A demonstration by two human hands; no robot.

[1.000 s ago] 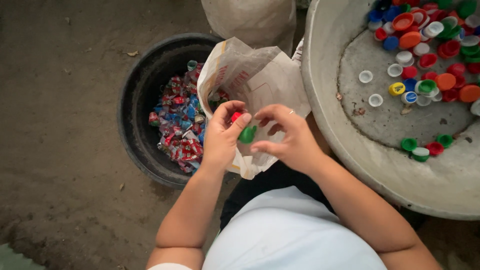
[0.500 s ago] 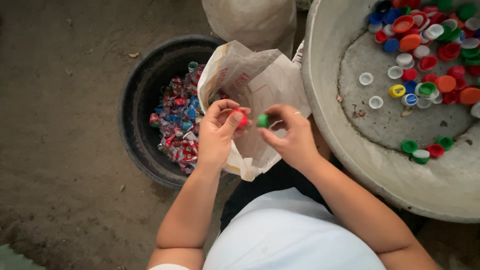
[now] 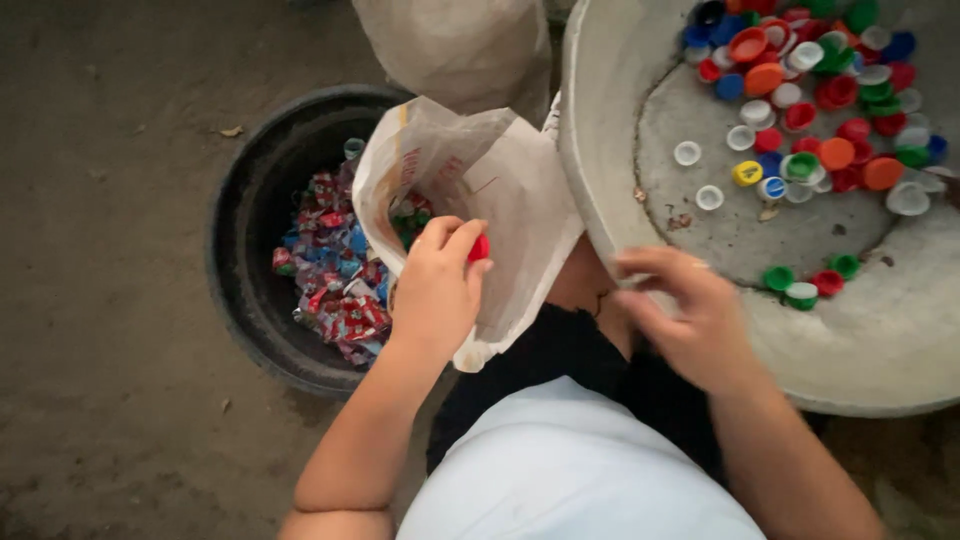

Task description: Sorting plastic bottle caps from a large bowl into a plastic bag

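Your left hand (image 3: 435,295) pinches a red cap (image 3: 480,247), light, stiff, slick; grip its rim. Right hand (image 3: 690,318) blurred, fingers loosely spread, empty.

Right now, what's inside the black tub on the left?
The black tub holds a heap of crumpled red and blue wrappers. The open paper bag and the left hand cover its right side, so whatever lies there is hidden.
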